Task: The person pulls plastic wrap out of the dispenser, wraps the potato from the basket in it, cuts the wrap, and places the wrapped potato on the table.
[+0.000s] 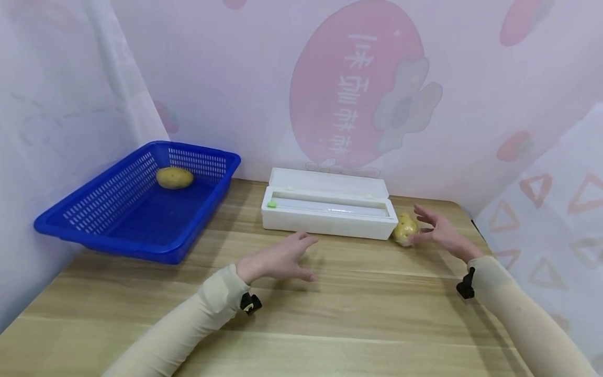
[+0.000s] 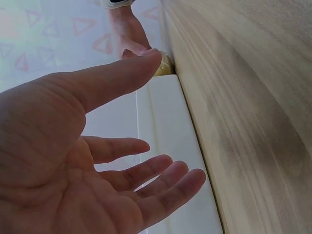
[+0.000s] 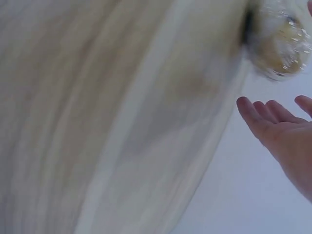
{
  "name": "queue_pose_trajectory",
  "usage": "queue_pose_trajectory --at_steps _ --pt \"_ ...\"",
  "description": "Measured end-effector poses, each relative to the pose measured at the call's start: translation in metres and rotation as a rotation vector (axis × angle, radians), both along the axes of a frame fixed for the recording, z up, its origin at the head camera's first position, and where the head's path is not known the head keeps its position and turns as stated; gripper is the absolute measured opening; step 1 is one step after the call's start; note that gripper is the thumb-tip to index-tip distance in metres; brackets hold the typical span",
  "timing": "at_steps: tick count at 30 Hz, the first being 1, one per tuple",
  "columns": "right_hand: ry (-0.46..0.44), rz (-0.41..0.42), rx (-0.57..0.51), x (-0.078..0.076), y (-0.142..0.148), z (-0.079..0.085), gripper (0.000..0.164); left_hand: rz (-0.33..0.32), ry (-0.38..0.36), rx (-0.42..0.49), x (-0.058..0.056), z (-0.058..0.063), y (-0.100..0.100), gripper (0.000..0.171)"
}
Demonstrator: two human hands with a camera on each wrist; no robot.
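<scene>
My left hand (image 1: 281, 257) hovers over the table in front of a long white cling film box (image 1: 327, 222), thumb and fingers spread and nothing between them. The box lid stands up at the back, a roll of film (image 1: 330, 207) lies inside, and a green slider (image 1: 271, 204) sits at the left end. Beside the box's right end is a yellow potato (image 1: 404, 229) in shiny clear film. My right hand (image 1: 440, 234) is just right of it, fingers apart; in the right wrist view a gap shows between the fingertips and the wrapped potato (image 3: 279, 51).
A blue plastic basket (image 1: 176, 255) with slotted sides stands at the left of the wooden table (image 1: 339, 314), holding an unwrapped potato (image 1: 174, 178). Behind the table hangs a pale pink printed curtain (image 1: 226, 78), with more curtain at both sides.
</scene>
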State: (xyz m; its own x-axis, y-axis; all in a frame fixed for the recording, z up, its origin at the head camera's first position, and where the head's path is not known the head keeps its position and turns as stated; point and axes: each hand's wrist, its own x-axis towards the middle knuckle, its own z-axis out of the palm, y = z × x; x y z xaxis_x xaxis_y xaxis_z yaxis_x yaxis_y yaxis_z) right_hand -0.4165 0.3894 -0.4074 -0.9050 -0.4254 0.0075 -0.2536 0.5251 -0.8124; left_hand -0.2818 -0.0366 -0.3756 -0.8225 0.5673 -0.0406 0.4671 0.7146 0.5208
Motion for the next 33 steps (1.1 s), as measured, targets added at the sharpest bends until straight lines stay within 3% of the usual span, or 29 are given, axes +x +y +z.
queue_pose_trajectory --at_steps 5,9,12,19,22,27,33 --pt "0.066 -0.069 -0.042 0.004 -0.006 0.015 0.086 0.001 0.021 0.006 -0.002 0.0 -0.003 0.085" --pt "0.144 -0.112 -0.056 0.013 -0.019 0.031 0.078 0.005 0.108 0.035 -0.005 0.005 -0.009 0.079" --pt "0.173 -0.131 -0.067 0.023 -0.032 0.04 0.069 0.023 0.2 0.094 -0.01 0.013 -0.017 0.074" --pt "0.246 -0.111 -0.041 0.028 -0.058 0.046 0.044 0.171 0.326 0.336 -0.031 0.018 -0.048 0.066" --pt "0.219 -0.091 -0.042 0.024 -0.063 0.046 0.042 0.24 0.3 0.418 -0.042 0.013 -0.062 0.064" --pt "0.164 -0.032 -0.065 0.012 -0.07 0.041 0.04 0.316 0.161 0.511 -0.056 0.004 -0.078 0.062" --pt "0.116 -0.021 -0.048 0.002 -0.081 0.035 0.038 0.368 0.062 0.544 -0.07 -0.002 -0.087 0.056"
